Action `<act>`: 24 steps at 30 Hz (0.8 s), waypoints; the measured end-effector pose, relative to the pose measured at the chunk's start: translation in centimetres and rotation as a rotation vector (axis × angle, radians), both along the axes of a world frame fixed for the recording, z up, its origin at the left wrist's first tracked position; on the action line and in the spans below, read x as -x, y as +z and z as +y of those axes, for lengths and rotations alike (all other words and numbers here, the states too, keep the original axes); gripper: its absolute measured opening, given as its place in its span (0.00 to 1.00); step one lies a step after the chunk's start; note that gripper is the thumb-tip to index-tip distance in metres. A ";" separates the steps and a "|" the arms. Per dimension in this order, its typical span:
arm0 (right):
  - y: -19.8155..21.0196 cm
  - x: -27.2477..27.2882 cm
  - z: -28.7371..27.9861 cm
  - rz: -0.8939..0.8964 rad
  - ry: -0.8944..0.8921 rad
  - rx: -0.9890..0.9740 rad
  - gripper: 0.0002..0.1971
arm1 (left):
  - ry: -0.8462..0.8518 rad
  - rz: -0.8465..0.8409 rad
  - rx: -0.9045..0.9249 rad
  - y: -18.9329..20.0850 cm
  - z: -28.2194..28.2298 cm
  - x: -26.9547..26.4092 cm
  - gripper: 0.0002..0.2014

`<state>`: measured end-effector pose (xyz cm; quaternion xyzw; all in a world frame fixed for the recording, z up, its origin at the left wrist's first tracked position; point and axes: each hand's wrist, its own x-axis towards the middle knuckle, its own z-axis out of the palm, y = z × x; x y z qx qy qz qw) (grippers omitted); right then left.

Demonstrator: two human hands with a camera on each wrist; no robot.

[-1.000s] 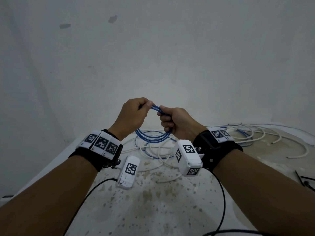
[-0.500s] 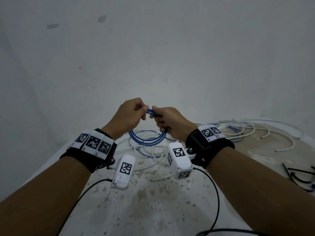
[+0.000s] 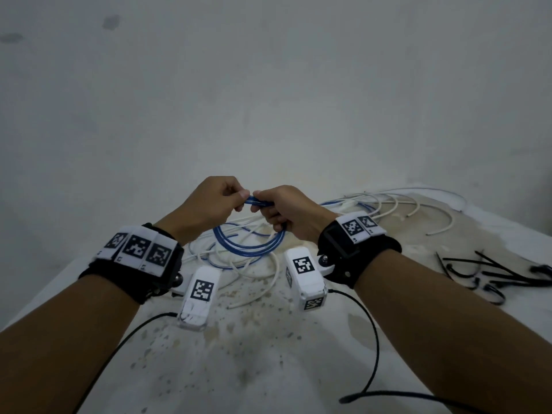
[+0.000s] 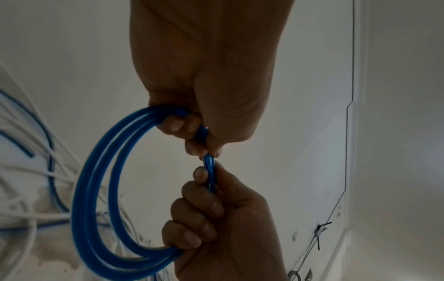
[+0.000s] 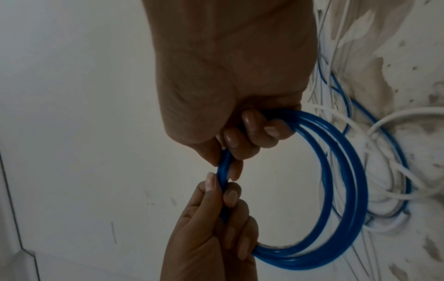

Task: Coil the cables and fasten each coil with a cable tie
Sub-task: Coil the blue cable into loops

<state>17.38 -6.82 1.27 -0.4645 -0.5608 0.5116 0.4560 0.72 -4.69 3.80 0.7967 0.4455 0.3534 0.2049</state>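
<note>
A blue cable coil [image 3: 248, 249] of about three loops hangs in the air above the table, held at its top by both hands. My left hand [image 3: 230, 195] pinches the strands between thumb and fingers. My right hand [image 3: 274, 201] grips the same bundle right beside it, fingers curled round it. In the left wrist view the left hand [image 4: 192, 136] comes from above and the right hand [image 4: 204, 182] from below, with the coil [image 4: 96, 180] looping out to the left. The right wrist view mirrors this: right hand [image 5: 238, 144], left hand [image 5: 223, 192], coil [image 5: 348, 171].
Loose white cables [image 3: 388, 210] and another blue one lie tangled on the stained white table [image 3: 268, 369] under and behind the hands. Several black cable ties [image 3: 493, 273] lie at the right. A plain wall stands close behind the table.
The two hands have closed up along the top of the coil until their thumbs nearly meet. The head view has turned, bringing the black cable ties further into view.
</note>
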 end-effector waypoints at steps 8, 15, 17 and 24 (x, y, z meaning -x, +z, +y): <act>-2.7 -6.6 -2.2 0.042 -0.084 0.043 0.17 | -0.070 0.013 0.114 -2.0 -1.3 -7.1 0.11; -3.2 -12.7 -4.1 0.071 -0.181 0.031 0.18 | -0.130 -0.024 0.129 -2.0 -2.0 -13.8 0.11; -3.3 -14.1 -4.5 0.081 -0.206 0.020 0.18 | -0.145 -0.043 0.103 -2.2 -2.2 -15.3 0.11; -4.2 -17.8 -5.4 0.113 -0.360 0.015 0.24 | -0.172 -0.079 0.045 -3.6 -2.6 -19.0 0.11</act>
